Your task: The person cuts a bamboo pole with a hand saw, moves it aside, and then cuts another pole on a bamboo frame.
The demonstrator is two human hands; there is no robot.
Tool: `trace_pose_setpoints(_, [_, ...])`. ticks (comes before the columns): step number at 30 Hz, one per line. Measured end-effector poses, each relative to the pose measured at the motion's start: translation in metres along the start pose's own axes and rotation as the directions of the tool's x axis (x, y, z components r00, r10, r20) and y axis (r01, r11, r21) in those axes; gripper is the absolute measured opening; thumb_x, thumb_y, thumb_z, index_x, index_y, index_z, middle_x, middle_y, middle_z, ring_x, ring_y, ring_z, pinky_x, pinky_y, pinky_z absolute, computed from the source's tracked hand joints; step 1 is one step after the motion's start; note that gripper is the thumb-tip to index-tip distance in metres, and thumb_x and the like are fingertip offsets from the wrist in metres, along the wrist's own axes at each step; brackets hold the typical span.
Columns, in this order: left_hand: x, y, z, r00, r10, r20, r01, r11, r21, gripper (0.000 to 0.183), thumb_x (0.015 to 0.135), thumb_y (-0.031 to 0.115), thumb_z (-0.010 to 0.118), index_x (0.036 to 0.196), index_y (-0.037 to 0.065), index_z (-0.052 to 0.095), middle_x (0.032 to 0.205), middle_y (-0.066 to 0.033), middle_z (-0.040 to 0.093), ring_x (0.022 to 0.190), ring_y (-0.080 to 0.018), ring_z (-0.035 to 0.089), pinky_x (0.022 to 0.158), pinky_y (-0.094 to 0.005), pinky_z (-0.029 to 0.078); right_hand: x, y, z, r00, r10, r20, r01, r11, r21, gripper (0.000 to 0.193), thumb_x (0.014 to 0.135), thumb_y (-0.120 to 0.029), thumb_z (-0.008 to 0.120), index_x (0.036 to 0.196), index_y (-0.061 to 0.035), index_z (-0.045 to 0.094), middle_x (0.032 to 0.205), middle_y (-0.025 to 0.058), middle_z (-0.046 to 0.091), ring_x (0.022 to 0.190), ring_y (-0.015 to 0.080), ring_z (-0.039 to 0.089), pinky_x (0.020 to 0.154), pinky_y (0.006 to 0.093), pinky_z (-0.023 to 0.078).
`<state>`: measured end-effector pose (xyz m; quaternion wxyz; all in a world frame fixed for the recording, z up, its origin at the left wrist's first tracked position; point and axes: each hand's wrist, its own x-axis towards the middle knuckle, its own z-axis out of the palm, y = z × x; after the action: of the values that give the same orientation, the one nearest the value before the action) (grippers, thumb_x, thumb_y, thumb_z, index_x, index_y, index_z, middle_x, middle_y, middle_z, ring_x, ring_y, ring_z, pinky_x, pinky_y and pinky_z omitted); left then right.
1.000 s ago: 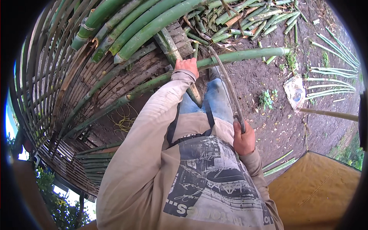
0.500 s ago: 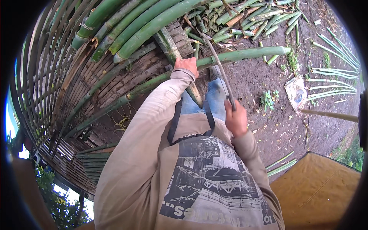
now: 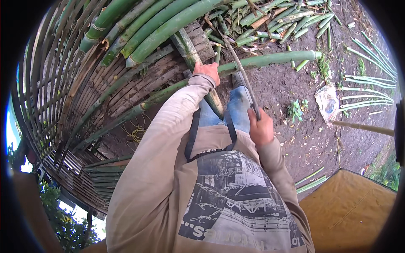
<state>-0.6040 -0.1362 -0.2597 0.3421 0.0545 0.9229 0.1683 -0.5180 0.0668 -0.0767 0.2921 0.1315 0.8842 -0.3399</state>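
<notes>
A long green bamboo pole (image 3: 270, 59) lies across in front of me, over a slanting post (image 3: 215, 103). My left hand (image 3: 206, 74) grips the pole where it crosses the post, its fingers mostly hidden from above. Closed round the lower end of a bow saw (image 3: 246, 76), my right hand (image 3: 262, 127) is near my right hip. The saw's curved frame slants up and left across the pole, just right of my left hand. Its thin blade meets the pole, but how deep it sits I cannot make out.
Thick green bamboo poles (image 3: 164, 27) lie at the upper left, above a rack of slats (image 3: 46, 84). Cut bamboo pieces (image 3: 291, 21) are heaped at the top. Split strips (image 3: 367, 95) lie on the soil at right, near a pale sack (image 3: 327, 103). An orange-brown tarp (image 3: 350, 206) hangs lower right.
The saw and my right hand have shifted very slightly. My left hand keeps its place on the pole, and the whole view has moved a little.
</notes>
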Motion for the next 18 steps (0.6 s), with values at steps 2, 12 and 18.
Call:
trace_pose_setpoints(2, [-0.005,0.004,0.002,0.997,-0.025,0.066,0.023,0.999,0.026,0.025,0.078,0.023,0.06,0.1,0.01,0.063,0.092,-0.0115,0.071,0.089,-0.0283,0.068,0.087,-0.0407,0.039,0.003,0.003,0.005,1.0,0.007,0.015,-0.007,1.0,0.009,0.034,0.094,-0.033,0.056,0.085,-0.001,0.056,0.071,0.0267,0.058,0.069,0.047,0.058,0.057,0.0516,0.043])
trace_pose_setpoints(12, [0.042,0.005,0.019,0.791,0.098,0.604,-0.069,0.995,-0.071,0.061,0.056,0.031,0.081,0.109,0.004,0.066,0.099,-0.0154,0.069,0.095,-0.028,0.066,0.085,-0.0365,0.051,0.011,0.027,0.009,0.998,0.029,0.049,-0.031,0.999,0.036,0.038,0.094,-0.039,0.056,0.087,-0.0011,0.057,0.072,0.0252,0.06,0.069,0.0462,0.058,0.059,0.0501,0.043])
trace_pose_setpoints(18, [0.006,0.053,0.004,0.95,-0.152,0.271,0.153,0.988,0.019,0.044,0.072,0.023,0.07,0.112,0.01,0.057,0.106,-0.0152,0.066,0.1,-0.0328,0.064,0.085,-0.0436,0.051,0.028,0.033,0.017,0.999,0.031,-0.016,-0.03,0.997,0.072,0.038,0.094,-0.038,0.056,0.086,-0.0012,0.057,0.071,0.0254,0.059,0.07,0.0463,0.058,0.058,0.0497,0.043])
